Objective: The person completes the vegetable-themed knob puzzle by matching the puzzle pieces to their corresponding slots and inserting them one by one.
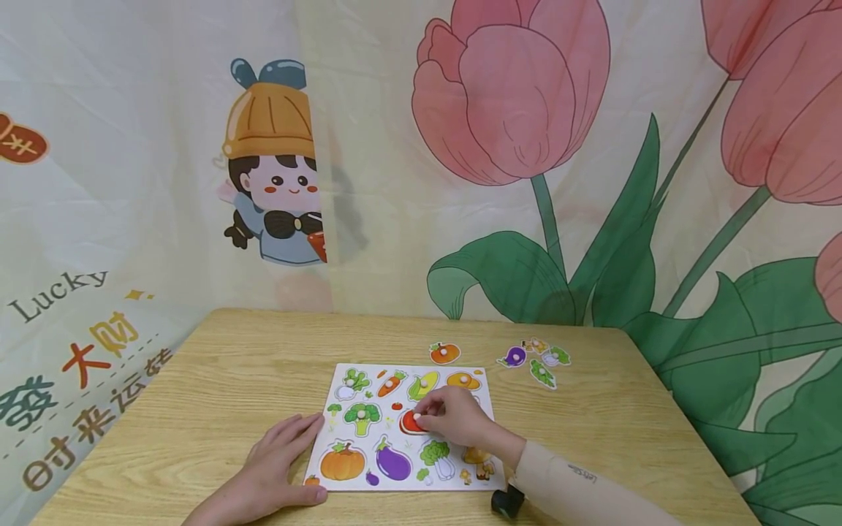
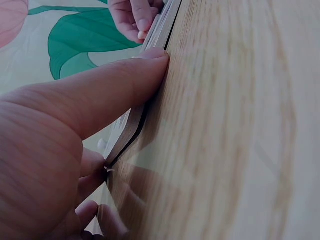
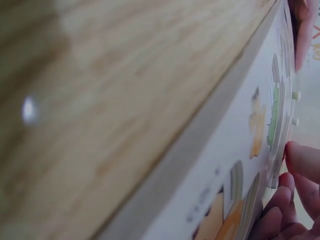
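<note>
From the head view, our right hand point(image 1: 454, 416) pinched a red piece point(image 1: 409, 422) over the puzzle board point(image 1: 368, 478) on the counter point(image 1: 217, 387). Only the left wrist view showed our flat left hand's point(image 1: 276, 464) thumb point(image 2: 115, 90) pressed against the board's edge.

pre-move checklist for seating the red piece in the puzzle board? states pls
1. Left hand braces the puzzle board at its left edge: ok.
2. Right hand pinches the red piece: ok.
3. Red piece sits over the board's middle: ok.
4. Piece lined up with its cut-out: cannot tell, fingers cover it.
5. Loose pieces lie off the board on the table: ok.
</note>
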Demonstrator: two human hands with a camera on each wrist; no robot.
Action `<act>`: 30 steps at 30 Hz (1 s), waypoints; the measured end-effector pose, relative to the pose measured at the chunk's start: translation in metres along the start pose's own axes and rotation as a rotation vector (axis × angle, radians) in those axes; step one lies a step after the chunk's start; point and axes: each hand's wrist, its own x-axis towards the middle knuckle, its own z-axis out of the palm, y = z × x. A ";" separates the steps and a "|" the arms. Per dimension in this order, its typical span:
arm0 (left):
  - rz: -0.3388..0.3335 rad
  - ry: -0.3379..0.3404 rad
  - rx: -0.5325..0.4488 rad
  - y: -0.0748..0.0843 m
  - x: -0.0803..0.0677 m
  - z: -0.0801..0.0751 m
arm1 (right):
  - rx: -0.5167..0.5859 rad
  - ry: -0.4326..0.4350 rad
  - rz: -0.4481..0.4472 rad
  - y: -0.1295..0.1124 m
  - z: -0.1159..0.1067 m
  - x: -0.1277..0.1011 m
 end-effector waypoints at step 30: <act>0.001 0.002 -0.004 -0.001 0.000 0.000 | -0.024 -0.010 0.034 -0.003 0.007 0.005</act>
